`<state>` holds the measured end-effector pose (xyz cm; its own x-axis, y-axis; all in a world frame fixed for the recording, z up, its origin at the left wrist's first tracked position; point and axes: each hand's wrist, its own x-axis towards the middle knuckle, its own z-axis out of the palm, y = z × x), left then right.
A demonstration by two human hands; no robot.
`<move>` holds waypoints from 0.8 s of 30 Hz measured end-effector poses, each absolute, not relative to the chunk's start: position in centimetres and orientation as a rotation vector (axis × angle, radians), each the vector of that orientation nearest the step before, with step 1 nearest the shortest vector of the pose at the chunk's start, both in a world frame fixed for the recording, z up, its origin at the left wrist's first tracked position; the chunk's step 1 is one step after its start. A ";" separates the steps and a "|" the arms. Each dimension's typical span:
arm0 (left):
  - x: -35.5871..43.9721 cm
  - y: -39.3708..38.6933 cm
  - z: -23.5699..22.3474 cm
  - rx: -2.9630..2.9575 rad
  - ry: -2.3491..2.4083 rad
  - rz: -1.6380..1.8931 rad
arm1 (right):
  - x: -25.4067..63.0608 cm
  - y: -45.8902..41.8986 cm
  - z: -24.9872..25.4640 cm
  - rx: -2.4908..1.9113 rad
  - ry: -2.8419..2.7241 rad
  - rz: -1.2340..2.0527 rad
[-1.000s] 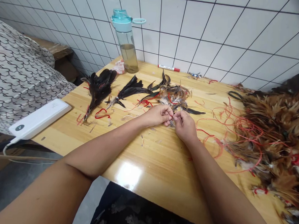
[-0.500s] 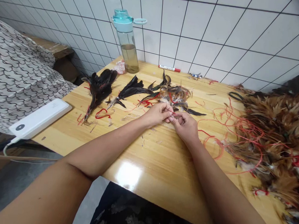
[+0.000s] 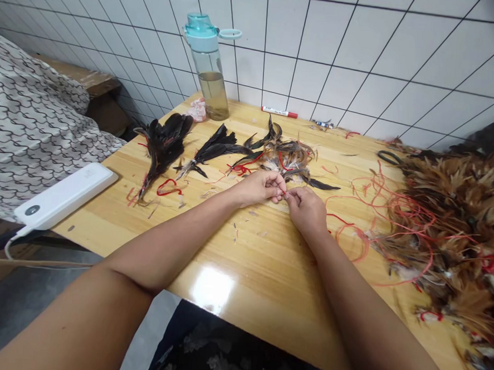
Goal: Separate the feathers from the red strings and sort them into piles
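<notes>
Over the middle of the table my left hand (image 3: 260,189) is closed, its thumb and fingertips pinching a bit of red string (image 3: 285,193). My right hand (image 3: 307,210) pinches the same string from the other side, the fingertips of both hands almost meeting. Just beyond them lies a loose bunch of brown and dark feathers (image 3: 293,154) with red string on it. Farther left are a small black feather bunch (image 3: 215,149) and a larger black feather bunch (image 3: 165,146). What else the fingers may cover is hidden.
A big heap of brown feathers (image 3: 459,198) fills the right side, with tangled red string (image 3: 413,212) beside it. A water bottle (image 3: 213,82) and a red-capped marker (image 3: 279,112) stand and lie near the tiled wall. A white power bank (image 3: 68,193) overhangs the left edge.
My right fingers closed in against the left fingertips, then drew slightly back, leaving red string showing between both hands. The feathers on the table have not moved.
</notes>
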<state>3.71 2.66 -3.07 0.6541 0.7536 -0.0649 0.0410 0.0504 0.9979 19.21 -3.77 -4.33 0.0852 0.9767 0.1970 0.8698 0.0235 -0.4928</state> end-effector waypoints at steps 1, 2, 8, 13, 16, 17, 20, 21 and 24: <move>3.6 2.8 -3.1 1.454 0.707 0.606 | 19.2 -3.8 -4.3 -1.887 -1.820 0.283; 3.5 2.9 -3.1 1.475 0.706 0.592 | 19.2 -3.8 -4.3 -1.898 -1.825 0.282; 3.4 3.3 -3.4 1.576 0.706 0.555 | 19.1 -3.9 -4.4 -1.924 -1.840 0.258; 3.4 3.2 -3.2 1.638 0.706 0.539 | 19.0 -3.9 -4.6 -1.933 -1.857 0.233; 3.5 3.1 -3.4 1.724 0.728 0.582 | 18.9 -3.9 -4.5 -1.946 -1.863 0.229; 3.6 3.1 -3.5 1.761 0.744 0.607 | 18.9 -4.0 -4.5 -1.951 -1.865 0.228; 3.8 3.0 -4.0 1.874 0.814 0.677 | 18.8 -4.0 -4.4 -1.971 -1.865 0.225; 3.9 3.0 -4.1 1.910 0.838 0.699 | 18.8 -4.0 -4.3 -1.978 -1.865 0.220; 4.1 2.7 -4.3 2.021 0.885 0.763 | 18.7 -4.1 -4.3 -1.990 -1.869 0.199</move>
<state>4.12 2.71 -4.31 0.5763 0.7912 0.2047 0.3188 -0.4483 0.8351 18.72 -4.08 -4.31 0.0948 0.9814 0.1671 0.9243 -0.0244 -0.3810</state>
